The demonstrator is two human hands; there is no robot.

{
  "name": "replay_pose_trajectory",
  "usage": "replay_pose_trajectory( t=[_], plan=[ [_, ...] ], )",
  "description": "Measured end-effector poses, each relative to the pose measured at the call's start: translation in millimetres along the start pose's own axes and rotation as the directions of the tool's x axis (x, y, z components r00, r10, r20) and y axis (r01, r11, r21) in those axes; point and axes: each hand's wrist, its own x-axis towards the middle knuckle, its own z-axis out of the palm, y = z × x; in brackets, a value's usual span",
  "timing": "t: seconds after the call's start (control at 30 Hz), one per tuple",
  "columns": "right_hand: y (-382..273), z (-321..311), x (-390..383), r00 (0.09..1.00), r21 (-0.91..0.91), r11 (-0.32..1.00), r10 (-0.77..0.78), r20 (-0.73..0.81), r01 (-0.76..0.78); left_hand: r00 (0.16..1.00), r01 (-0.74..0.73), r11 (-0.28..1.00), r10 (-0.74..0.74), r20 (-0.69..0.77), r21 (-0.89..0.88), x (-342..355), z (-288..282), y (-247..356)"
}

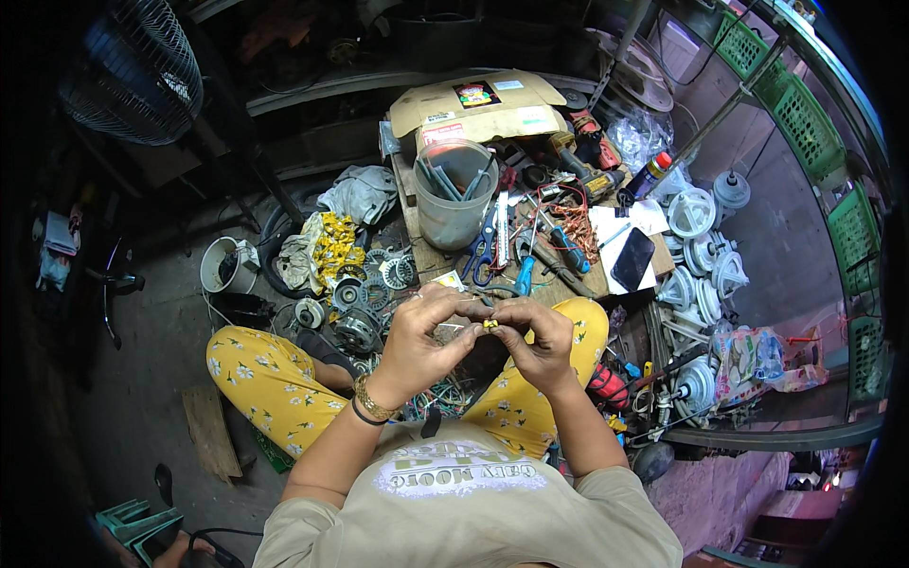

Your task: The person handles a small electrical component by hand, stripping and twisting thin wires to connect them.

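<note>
We see the left hand and the right hand with the fingertips drawn close together, pinching between them one small yellow piece. This piece is just before the near edge of the table. Near the table's right edge lies a black phone; toward its left edge stands a grey bucket.

I look through one wide fisheye on the wearer's head, aimed steeply down and forward. The grey bucket lies ahead; nearer than it come the left hand and right hand, with the shirt closest, just below the lens.
</note>
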Motion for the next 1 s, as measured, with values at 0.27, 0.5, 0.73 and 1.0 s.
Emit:
replay_pose_trajectory(
  t=[0.27,0.5,0.73,1.0],
  plan=[
    [-7.3,8.5,-7.0,0.934,0.335,0.878,0.358,0.016,-0.342,1.0,-0.009,1.0,0.009,-0.013,-0.019,-0.9,-0.3,-9.2],
    [-5.6,12.6,-9.9,0.923,0.303,0.881,0.384,-0.013,-0.363,0.996,0.082,0.991,-0.083,-0.009,-0.107,-8.3,7.8,-15.7],
    [-3.0,21.1,-11.3,0.916,0.351,0.856,0.4,0.017,-0.38,0.972,0.234,0.747,-0.195,0.132,-0.622,-20.9,15.5,-48.2],
    [27.8,32.1,-21.2,0.757,0.625,0.492,0.597,0.264,-0.606,0.936,0.32,0.681,-0.334,0.11,-0.658,-18.2,20.5,-40.9]
  ],
)
